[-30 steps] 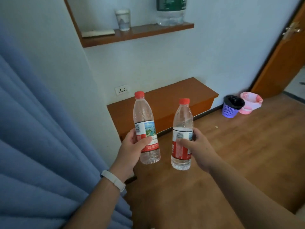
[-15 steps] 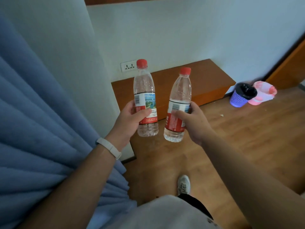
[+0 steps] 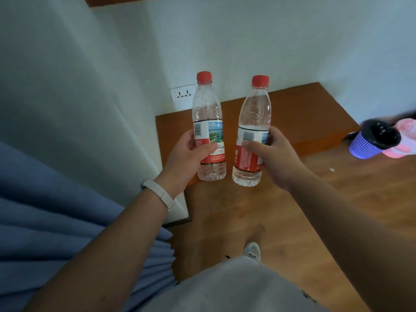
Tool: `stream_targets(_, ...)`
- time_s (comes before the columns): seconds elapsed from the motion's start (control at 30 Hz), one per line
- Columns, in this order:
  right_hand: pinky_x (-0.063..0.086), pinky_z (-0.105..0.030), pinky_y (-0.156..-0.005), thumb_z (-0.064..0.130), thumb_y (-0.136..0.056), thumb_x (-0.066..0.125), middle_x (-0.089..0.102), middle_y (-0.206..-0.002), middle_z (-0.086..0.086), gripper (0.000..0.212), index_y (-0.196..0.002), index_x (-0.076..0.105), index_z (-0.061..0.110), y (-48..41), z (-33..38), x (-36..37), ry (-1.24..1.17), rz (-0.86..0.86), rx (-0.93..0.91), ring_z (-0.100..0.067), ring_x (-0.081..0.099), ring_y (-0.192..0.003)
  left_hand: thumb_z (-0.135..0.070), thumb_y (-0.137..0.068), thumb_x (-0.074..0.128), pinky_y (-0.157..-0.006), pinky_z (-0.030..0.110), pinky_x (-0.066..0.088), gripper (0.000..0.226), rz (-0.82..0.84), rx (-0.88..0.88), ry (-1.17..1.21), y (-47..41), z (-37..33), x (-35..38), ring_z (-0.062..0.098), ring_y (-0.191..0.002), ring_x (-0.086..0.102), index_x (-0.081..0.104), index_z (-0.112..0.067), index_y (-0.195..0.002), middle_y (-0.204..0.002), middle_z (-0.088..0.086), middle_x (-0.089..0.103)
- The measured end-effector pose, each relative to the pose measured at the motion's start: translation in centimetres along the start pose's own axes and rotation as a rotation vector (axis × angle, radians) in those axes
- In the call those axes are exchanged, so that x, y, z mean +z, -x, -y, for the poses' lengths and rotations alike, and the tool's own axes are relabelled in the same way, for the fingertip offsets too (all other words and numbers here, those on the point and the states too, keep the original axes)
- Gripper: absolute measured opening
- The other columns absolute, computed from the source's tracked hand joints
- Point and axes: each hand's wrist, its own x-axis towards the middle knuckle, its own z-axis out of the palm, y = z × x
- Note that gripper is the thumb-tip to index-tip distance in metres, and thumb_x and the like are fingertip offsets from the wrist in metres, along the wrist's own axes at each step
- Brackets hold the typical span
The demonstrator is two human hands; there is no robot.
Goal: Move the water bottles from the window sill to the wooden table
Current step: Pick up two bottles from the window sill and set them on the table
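Note:
I hold two clear plastic water bottles with red caps and red-and-white labels, both upright in the air. My left hand [image 3: 188,154] grips the left bottle [image 3: 207,109] around its label. My right hand [image 3: 273,154] grips the right bottle [image 3: 255,113] around its label; this one leans slightly left at its base. Behind and below both bottles lies the low wooden table [image 3: 304,113], set against the white wall. The window sill is out of view.
A blue curtain [image 3: 56,221] hangs at my left beside a white wall corner [image 3: 101,109]. A wall socket [image 3: 182,94] sits above the table's left end. A purple bin [image 3: 369,143] and a pink bin [image 3: 405,140] stand on the wooden floor at right. My shoe [image 3: 253,249] shows below.
The view has tilted further down and come nearer to the wooden table. Both bottles stay in my hands, held side by side. The upper shelf has left the view.

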Motion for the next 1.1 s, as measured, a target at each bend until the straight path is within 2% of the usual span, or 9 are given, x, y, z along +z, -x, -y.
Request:
stream_targets(0.1, 0.053, -0.047, -0.094, 0.029, -0.084, 0.077, 0.066, -0.118, 0.006, 0.050, -0.127, 0.052, 0.028, -2.7, 0.2, -2.8, 0.040, 0.030, -0.011, -0.016, 0.066, -0.107, -0.038, -0.087, 0.074, -0.073, 0.021, 0.058, 0.044, -0.037, -0.011, 0.008, -2.3, -0.2, 2.5, 0.001, -0.103, 0.069, 0.056, -0.039, -0.127, -0.112, -0.022, 0.070)
stream_targets(0.27, 0.055, -0.030, -0.079, 0.032, -0.081, 0.077, 0.068, -0.112, 0.009, 0.050, -0.125, 0.053, 0.030, -6.4, -0.4, -6.6, 0.052, 0.073, -0.006, -0.009, 0.068, -0.098, -0.029, -0.086, 0.077, -0.077, 0.024, 0.060, 0.054, -0.105, -0.055, 0.032, -5.2, 0.1, 5.6, 0.005, -0.103, 0.070, 0.054, -0.030, -0.134, -0.113, -0.016, 0.072)
stream_targets(0.5, 0.050, -0.020, -0.068, 0.031, -0.081, 0.077, 0.067, -0.112, 0.012, 0.050, -0.125, 0.052, 0.031, -9.9, -1.2, -8.4, 0.038, 0.127, 0.027, -0.007, 0.066, -0.098, -0.025, -0.085, 0.078, -0.073, 0.019, 0.057, 0.057, -0.168, -0.088, 0.006, -6.7, 1.2, 7.4, 0.005, -0.103, 0.070, 0.051, -0.026, -0.135, -0.113, -0.015, 0.071)
stream_targets(0.63, 0.051, -0.022, -0.071, 0.030, -0.081, 0.077, 0.066, -0.114, 0.012, 0.053, -0.128, 0.052, 0.030, -12.0, -2.3, -8.0, 0.053, 0.159, 0.066, -0.008, 0.065, -0.100, -0.021, -0.085, 0.078, -0.077, 0.023, 0.059, 0.057, -0.199, -0.106, 0.013, -8.2, 2.1, 6.9, 0.008, -0.103, 0.070, 0.051, -0.023, -0.135, -0.115, -0.008, 0.071)
stream_targets(0.77, 0.054, -0.026, -0.074, 0.029, -0.077, 0.080, 0.070, -0.107, 0.012, 0.048, -0.118, 0.056, 0.035, -14.0, -3.3, -7.1, 0.068, 0.178, 0.114, -0.006, 0.068, -0.094, -0.024, -0.085, 0.077, -0.080, 0.026, 0.060, 0.057, -0.196, -0.144, 0.016, -9.9, 3.3, 5.7, 0.008, -0.103, 0.070, 0.051, -0.024, -0.135, -0.118, -0.006, 0.070)
stream_targets(0.9, 0.052, -0.025, -0.074, 0.030, -0.077, 0.079, 0.071, -0.105, 0.013, 0.045, -0.117, 0.058, 0.034, -16.0, -3.2, -6.3, 0.124, 0.205, 0.129, -0.007, 0.069, -0.096, -0.026, -0.086, 0.076, -0.076, 0.023, 0.058, 0.056, -0.178, -0.178, 0.017, -12.4, 3.8, 4.1, 0.004, -0.102, 0.069, 0.050, -0.024, -0.135, -0.119, -0.007, 0.069)
stream_targets(1.1, 0.053, -0.033, -0.085, 0.024, -0.079, 0.080, 0.069, -0.114, 0.007, 0.054, -0.128, 0.055, 0.025, -20.3, -1.9, -3.8, 0.186, 0.196, 0.127, -0.011, 0.066, -0.103, -0.022, -0.082, 0.081, -0.072, 0.018, 0.057, 0.064, -0.159, -0.202, 0.019, -16.4, 4.6, 1.6, 0.005, -0.102, 0.068, 0.046, -0.023, -0.135, -0.120, -0.009, 0.065)
